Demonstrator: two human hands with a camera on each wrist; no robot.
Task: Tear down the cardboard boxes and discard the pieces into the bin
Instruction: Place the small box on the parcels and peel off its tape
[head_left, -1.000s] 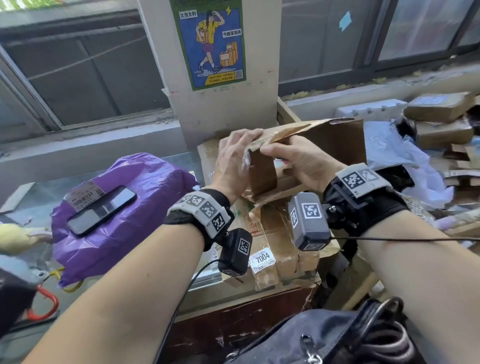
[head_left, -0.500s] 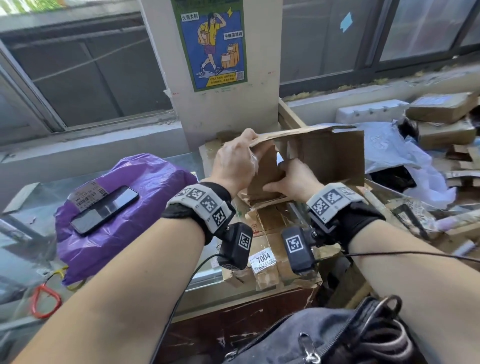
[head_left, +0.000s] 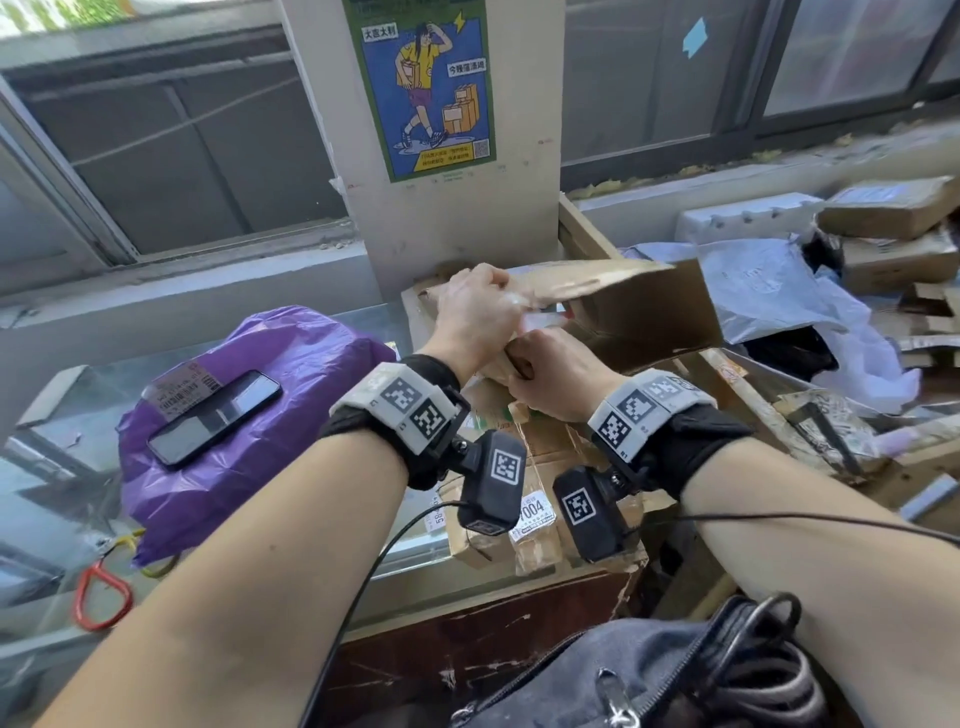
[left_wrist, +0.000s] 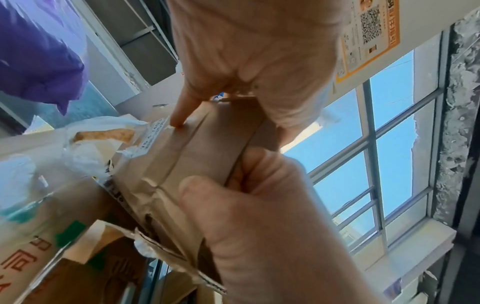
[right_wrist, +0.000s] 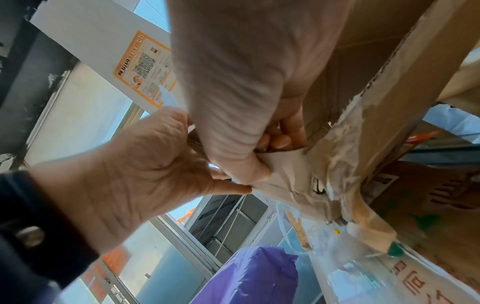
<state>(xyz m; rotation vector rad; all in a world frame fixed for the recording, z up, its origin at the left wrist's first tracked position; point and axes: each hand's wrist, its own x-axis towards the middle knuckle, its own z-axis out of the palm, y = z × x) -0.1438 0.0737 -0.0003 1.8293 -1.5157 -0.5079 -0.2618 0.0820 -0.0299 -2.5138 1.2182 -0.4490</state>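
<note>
— Left hand (head_left: 475, 317)?
— Closed round the near-left corner of the cardboard box (head_left: 644, 312), fingers folded over the top flap edge, thumb pressed on the outer panel; seen up close on the left wrist view (left_wrist: 254, 53).

— And the right hand (head_left: 558, 376)?
— Clenched on the same corner just below, thumb and fingers pinching the creased, folded panel (left_wrist: 197, 148). Touching the left hand.

— Where was the box?
— Held up off a pile of flattened cardboard (head_left: 524, 467), in front of the white pillar (head_left: 467, 223). Tilted, open side facing right. Torn tape and ragged paper along the seam (right_wrist: 335, 170).

— Any writing?
— White sticker (head_left: 535, 512) on the pile reading "004", first digit hidden behind the wrist camera. Large red characters on the lower carton (right_wrist: 413, 275), not legible. Small white label (left_wrist: 152, 135) on the held box, blurred.

— Further out?
— Blue poster (head_left: 426, 88) on the pillar: cartoon figure carrying boxes, Chinese text, QR code. Orange-bordered notice with QR code (right_wrist: 145, 70) on another pillar face. To the left, purple bag (head_left: 249, 415) with barcode label (head_left: 182, 389) and dark phone (head_left: 215, 415) lying on top. Red handles (head_left: 98, 597) near left. Far right, grey plastic mailers (head_left: 763, 291) and taped parcels (head_left: 888, 208). Dark bag (head_left: 649, 675) nearest.
</note>
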